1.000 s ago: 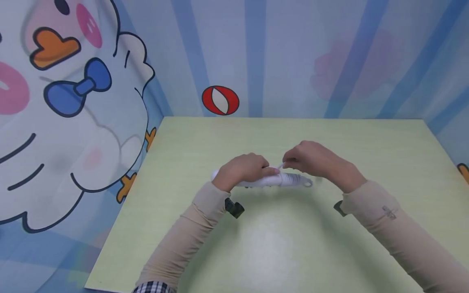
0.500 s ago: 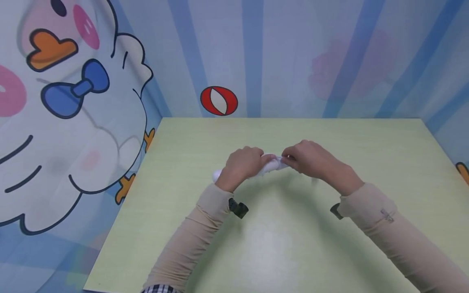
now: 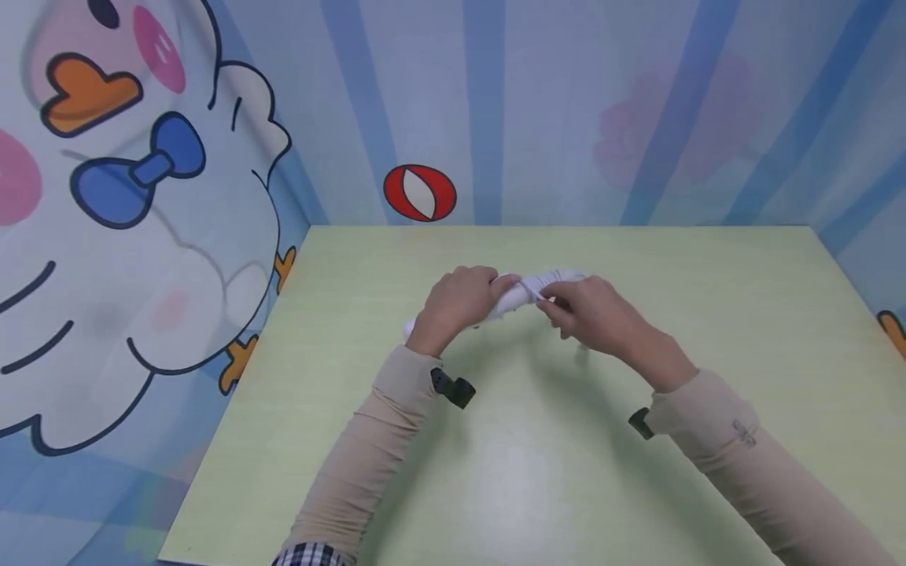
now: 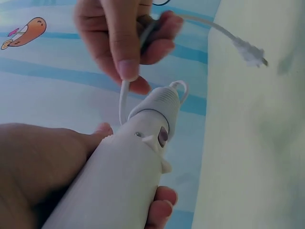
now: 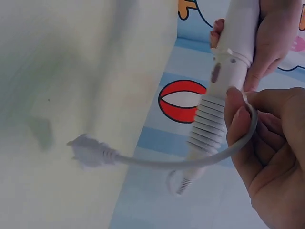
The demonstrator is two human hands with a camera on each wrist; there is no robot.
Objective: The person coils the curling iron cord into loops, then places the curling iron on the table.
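Observation:
A white wand-shaped electric appliance [image 3: 520, 295], like a hair curler, is held above the table. My left hand [image 3: 460, 303] grips its thick body, thumb along the top. Coils of white cord [image 5: 207, 121] lie side by side around its narrower end. My right hand [image 3: 593, 314] pinches the free length of power cord [image 5: 164, 165] between thumb and fingers, close beside the coils. From that hand the cord hangs down to a white plug [image 4: 249, 52]. A small dark button [image 4: 163, 137] shows on the body in the left wrist view. The far end of the body is partly hidden by my left hand.
Below both hands spreads a pale green tabletop [image 3: 510, 472]. Behind it rises a blue striped backdrop [image 3: 552, 118] with a printed red ball, and a large cartoon bird [image 3: 163, 259] fills the left side. Dark wrist cameras [image 3: 453, 388] sit at the sleeve cuffs.
The appliance has tilted, its coiled end rising away from the table. My right hand has passed the cord from the far side of the handle to its near side; my left hand keeps its grip.

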